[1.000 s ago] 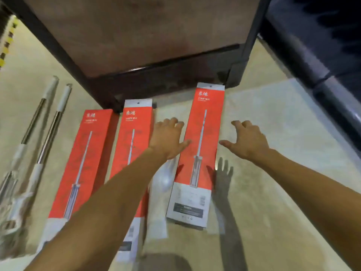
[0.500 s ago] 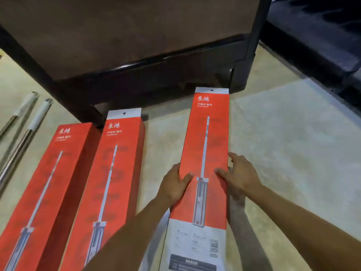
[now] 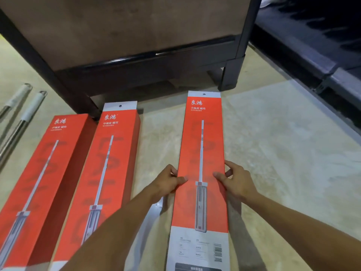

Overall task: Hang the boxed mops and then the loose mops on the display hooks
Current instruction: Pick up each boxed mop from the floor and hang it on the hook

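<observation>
Three long red mop boxes lie side by side on the floor. The right box (image 3: 203, 145) has a white hang tab with a hole at its far end. My left hand (image 3: 168, 181) grips its left edge, thumb on the red face. My right hand (image 3: 233, 179) grips the right edge at the same height, thumb on top. The middle box (image 3: 105, 163) and the left box (image 3: 39, 173) lie untouched to the left. Two loose mop handles (image 3: 21, 118) with white grips lie at the far left.
A dark display stand (image 3: 136, 61) with a brown board and black legs stands just beyond the boxes. Dark shelving (image 3: 316, 45) runs along the right. Pale floor (image 3: 283, 153) stretches to the right of the held box.
Both hands dropped from above the floor onto the right box and closed on its two long edges. The view moved closer to the boxes.
</observation>
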